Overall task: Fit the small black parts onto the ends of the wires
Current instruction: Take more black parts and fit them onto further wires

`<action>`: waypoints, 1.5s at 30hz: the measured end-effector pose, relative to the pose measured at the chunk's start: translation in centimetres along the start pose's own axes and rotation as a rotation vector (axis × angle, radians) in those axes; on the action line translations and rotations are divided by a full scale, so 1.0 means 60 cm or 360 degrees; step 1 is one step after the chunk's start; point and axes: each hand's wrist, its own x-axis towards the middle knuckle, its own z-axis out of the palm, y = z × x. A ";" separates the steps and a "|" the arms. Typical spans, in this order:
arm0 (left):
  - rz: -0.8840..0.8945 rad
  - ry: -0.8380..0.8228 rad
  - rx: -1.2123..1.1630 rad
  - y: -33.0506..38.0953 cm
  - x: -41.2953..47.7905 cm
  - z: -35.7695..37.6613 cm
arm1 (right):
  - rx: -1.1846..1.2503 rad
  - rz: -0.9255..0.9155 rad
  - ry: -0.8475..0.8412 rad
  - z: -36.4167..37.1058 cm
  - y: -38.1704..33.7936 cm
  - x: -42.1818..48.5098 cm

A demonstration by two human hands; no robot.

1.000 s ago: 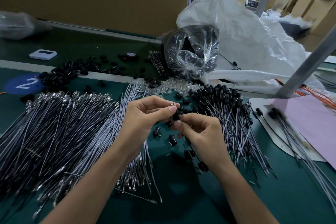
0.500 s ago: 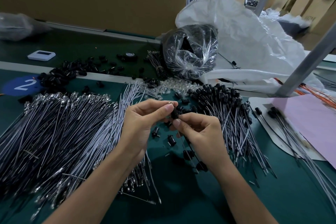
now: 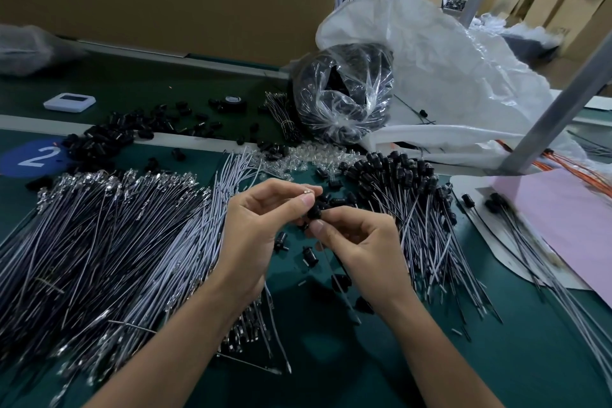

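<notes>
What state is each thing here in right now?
Left hand, pinching a small shiny piece.
Right hand, pinching a black part, wire trailing below.
Bare wires, piled loose at left.
Capped wires, heaped at right.
Clear bag, bunched shut, full.
White sack, crumpled, slumped.

You can reach in over the bare surface [image 3: 331, 361] nearest you; the wire heap [image 3: 99, 258] blocks left, capped wires [image 3: 427, 235] block right.

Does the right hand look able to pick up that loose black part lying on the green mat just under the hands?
Probably, once it lets go: the right hand is pinching a wire, but the loose black part lies uncovered close beneath it.
</notes>
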 end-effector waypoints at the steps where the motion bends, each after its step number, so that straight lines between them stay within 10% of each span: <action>1: 0.0005 -0.0013 0.0016 0.000 0.000 0.001 | 0.0002 -0.0001 -0.0009 0.000 0.000 -0.001; 45: 0.0116 0.0061 -0.0193 0.018 -0.023 0.040 | 0.0244 -0.0265 0.0125 0.022 0.012 -0.012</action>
